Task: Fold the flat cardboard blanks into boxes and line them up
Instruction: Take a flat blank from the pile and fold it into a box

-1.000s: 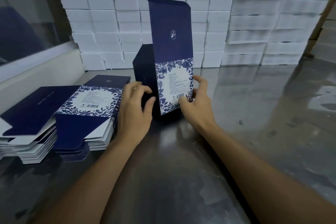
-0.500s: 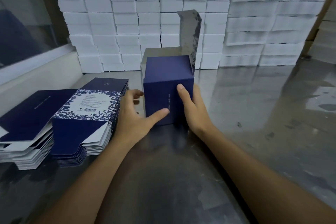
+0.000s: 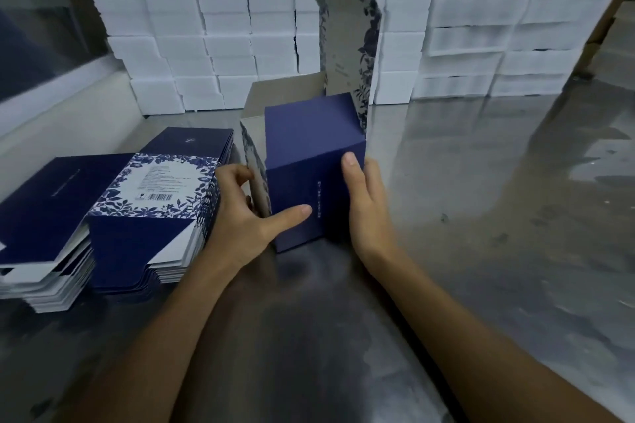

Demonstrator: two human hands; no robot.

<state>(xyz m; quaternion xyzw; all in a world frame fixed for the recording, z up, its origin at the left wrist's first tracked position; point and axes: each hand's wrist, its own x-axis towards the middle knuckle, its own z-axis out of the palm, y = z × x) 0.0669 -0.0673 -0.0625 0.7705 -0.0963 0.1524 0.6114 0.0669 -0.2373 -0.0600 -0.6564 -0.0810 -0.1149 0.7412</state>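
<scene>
A dark blue cardboard box (image 3: 309, 161) stands half-formed on the steel table, tilted toward me, with a tall floral-printed flap (image 3: 347, 48) sticking up behind and a side flap open at its left. My left hand (image 3: 247, 216) grips the box's left side, thumb across the front face. On the right front edge rests my right hand (image 3: 367, 203), thumb pointing up along the corner. Two stacks of flat blue-and-white blanks (image 3: 137, 206) lie to the left, touching my left hand.
A wall of stacked white boxes (image 3: 275, 21) fills the back of the table. A grey ledge with a window (image 3: 51, 55) runs along the left. The shiny steel table (image 3: 481, 216) extends to the right.
A second ago the blank stood tall and nearly flat between my hands. It has since been opened into a box shape and tipped toward me; my hands shifted onto its front face.
</scene>
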